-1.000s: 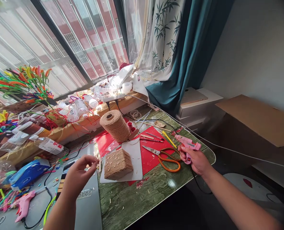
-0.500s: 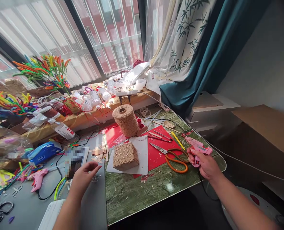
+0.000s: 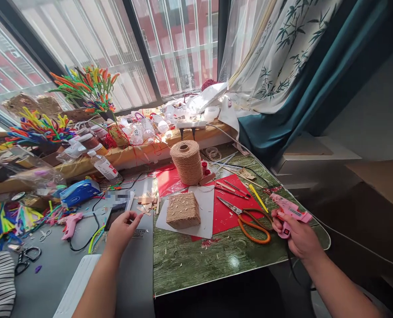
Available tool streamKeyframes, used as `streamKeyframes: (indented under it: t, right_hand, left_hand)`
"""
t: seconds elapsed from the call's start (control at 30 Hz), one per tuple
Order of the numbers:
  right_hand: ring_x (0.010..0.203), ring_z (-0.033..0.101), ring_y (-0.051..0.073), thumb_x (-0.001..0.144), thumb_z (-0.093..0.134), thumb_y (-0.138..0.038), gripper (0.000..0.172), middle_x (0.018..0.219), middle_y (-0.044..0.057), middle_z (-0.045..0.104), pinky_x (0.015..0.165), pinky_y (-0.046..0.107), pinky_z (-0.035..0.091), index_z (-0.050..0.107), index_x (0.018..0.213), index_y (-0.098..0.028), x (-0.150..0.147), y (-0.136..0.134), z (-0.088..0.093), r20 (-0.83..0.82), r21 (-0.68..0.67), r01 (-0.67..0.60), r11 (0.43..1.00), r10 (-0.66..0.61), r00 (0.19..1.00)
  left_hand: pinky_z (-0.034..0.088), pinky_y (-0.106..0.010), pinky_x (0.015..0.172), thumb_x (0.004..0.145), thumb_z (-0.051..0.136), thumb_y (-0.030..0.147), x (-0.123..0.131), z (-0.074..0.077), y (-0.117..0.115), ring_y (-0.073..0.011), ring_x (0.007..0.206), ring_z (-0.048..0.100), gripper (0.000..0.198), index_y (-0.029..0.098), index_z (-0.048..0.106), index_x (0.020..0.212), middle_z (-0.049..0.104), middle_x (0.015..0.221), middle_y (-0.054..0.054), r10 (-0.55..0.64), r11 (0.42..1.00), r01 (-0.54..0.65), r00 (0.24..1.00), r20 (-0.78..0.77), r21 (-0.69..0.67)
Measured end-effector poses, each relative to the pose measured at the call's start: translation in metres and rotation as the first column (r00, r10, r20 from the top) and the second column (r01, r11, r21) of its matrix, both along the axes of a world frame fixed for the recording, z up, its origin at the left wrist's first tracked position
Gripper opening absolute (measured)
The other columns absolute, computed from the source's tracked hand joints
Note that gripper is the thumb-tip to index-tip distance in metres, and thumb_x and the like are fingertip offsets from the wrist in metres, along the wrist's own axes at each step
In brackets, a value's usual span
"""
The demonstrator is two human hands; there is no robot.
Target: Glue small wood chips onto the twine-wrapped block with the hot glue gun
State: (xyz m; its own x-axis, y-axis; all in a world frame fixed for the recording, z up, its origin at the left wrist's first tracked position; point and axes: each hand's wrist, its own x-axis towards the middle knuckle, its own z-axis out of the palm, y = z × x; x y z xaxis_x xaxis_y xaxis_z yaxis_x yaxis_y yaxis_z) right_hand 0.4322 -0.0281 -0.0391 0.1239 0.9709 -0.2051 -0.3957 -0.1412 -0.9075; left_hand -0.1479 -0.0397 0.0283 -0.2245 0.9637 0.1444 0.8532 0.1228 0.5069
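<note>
My right hand grips a pink glue gun by its handle near the right edge of the green table; its black cord hangs down off the edge. My left hand hovers over the grey surface beside a phone, fingers loosely curled and thumb out, with nothing visible in them. Between my hands a twine-wrapped block lies on white paper. Orange-handled scissors rest on red paper just left of the glue gun. A big spool of jute twine stands behind the block.
Small wooden sticks lie by the phone. A second pink glue gun, a blue box and black scissors sit at the left. Bottles, pipe-cleaner flowers and a power strip crowd the window ledge.
The view has swung left. My left hand came down from near the wooden sticks to beside the phone. My right hand kept hold of the glue gun.
</note>
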Motion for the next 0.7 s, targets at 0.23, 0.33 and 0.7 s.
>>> streamKeyframes:
  t: [0.23, 0.33, 0.7]
  right_hand:
    - [0.056, 0.047, 0.011, 0.085, 0.079, -0.041, 0.021, 0.062, -0.001, 0.053, 0.047, 0.022, 0.038, 0.074, 0.090, -0.020, 0.000, 0.001, -0.001, 0.021, -0.001, 0.007, 1.000, -0.007, 1.000]
    - [0.055, 0.048, 0.011, 0.081, 0.082, -0.039, 0.022, 0.064, 0.000, 0.055, 0.046, 0.021, 0.038, 0.073, 0.090, -0.021, -0.002, 0.001, 0.000, 0.032, 0.001, 0.030, 1.000, -0.030, 0.999]
    - [0.056, 0.045, 0.011, 0.078, 0.083, -0.037, 0.020, 0.086, 0.004, 0.064, 0.043, 0.026, 0.037, 0.072, 0.089, -0.025, -0.009, 0.005, -0.001, 0.089, 0.026, 0.065, 0.998, -0.067, 0.994]
  left_hand:
    - [0.043, -0.030, 0.069, 0.102, 0.049, 0.045, 0.000, -0.020, -0.006, -0.0202, 0.074, 0.059, 0.033, 0.023, 0.061, 0.081, 0.063, 0.075, -0.002, 0.014, 0.964, -0.014, 1.000, 0.000, 0.267]
    - [0.044, -0.031, 0.074, 0.100, 0.055, 0.043, 0.001, -0.026, -0.008, -0.0200, 0.077, 0.059, 0.027, 0.022, 0.063, 0.085, 0.063, 0.078, -0.002, 0.008, 0.942, -0.007, 1.000, -0.001, 0.336]
    - [0.051, -0.031, 0.082, 0.093, 0.063, 0.049, 0.005, -0.025, -0.014, -0.0209, 0.085, 0.066, 0.029, 0.021, 0.069, 0.088, 0.072, 0.089, -0.004, 0.019, 0.947, -0.065, 0.989, 0.147, 0.316]
